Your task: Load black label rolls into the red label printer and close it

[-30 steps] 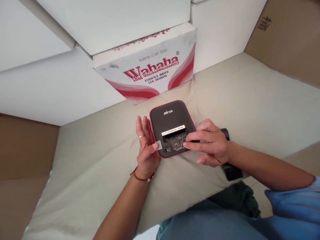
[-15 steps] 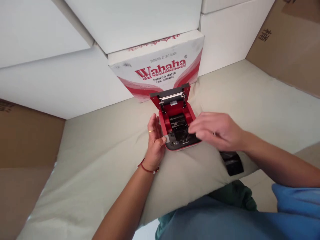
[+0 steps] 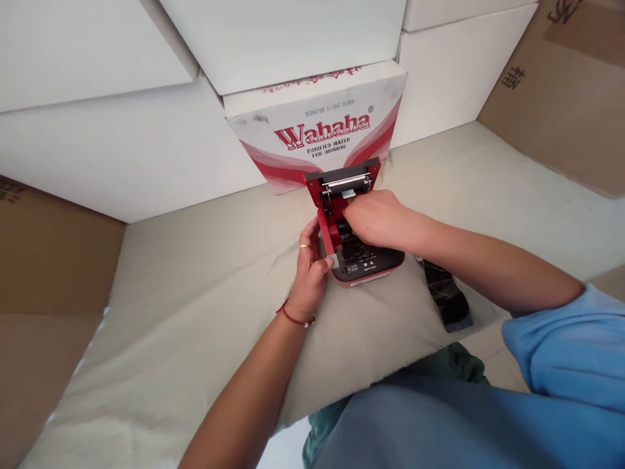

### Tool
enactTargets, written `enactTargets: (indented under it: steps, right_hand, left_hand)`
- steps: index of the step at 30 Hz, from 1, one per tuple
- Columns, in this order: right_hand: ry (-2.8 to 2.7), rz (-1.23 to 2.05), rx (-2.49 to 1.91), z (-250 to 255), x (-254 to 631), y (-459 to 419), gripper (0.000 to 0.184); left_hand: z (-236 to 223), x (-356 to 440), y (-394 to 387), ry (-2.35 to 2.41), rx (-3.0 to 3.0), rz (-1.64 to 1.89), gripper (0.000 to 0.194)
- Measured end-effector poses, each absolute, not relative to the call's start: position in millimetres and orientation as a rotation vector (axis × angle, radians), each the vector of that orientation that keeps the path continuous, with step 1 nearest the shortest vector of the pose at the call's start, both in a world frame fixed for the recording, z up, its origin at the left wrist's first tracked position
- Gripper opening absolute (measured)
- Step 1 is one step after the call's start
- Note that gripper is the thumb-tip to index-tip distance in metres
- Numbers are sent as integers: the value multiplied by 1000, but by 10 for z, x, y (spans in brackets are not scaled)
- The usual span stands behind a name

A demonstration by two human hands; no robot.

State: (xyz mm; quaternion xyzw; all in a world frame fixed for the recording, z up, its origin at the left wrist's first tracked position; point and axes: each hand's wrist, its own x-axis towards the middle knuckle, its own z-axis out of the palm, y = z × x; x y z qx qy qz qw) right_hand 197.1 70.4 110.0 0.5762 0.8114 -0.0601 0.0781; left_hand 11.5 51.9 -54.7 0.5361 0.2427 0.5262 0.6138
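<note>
A small red and black label printer [image 3: 367, 266] sits on the cloth with its lid [image 3: 316, 190] tipped up and back. My left hand [image 3: 311, 273] grips the printer's left side, thumb on the front corner by a grey tab and fingers along the outer wall. Over the open bay is my right hand [image 3: 378, 218], curled, its fingertips down inside near the hinge end. Those fingertips are hidden, so what they touch or hold does not show. Shiny black material [image 3: 352, 249] lies in the bay, partly covered by that hand.
Behind the printer stands a white and red Wahaha water carton [image 3: 332, 140], against stacked white boxes [image 3: 293, 39]. Brown cardboard [image 3: 561, 117] rises at right and left. A glossy black packet [image 3: 446, 296] lies on the cloth [image 3: 219, 293] under my right forearm.
My right hand has gone from the printer's right front edge up and into the open bay, toward the hinge. My left hand keeps its hold. The whole view has shifted slightly.
</note>
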Motion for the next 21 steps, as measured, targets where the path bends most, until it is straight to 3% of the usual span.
enactTargets:
  steps: [8, 11, 14, 18, 21]
  right_hand:
    - [2515, -506, 1840, 1351, 2238, 414, 26]
    - [2806, -890, 1743, 1639, 2677, 155, 25]
    - [2805, -1359, 1645, 1820, 3177, -101, 43]
    - [2373, -1659, 1509, 1490, 3347, -369, 33]
    - [2335, -1496, 1626, 1013, 3093, -528, 23]
  left_hand:
    - [-528, 120, 521, 592, 1220, 1239, 88]
    - [-481, 131, 512, 584, 1205, 1245, 85]
    - [-461, 134, 510, 587, 1185, 1244, 84]
    - [-468, 127, 523, 597, 1157, 1233, 88]
    - [-461, 125, 534, 593, 1169, 1249, 85]
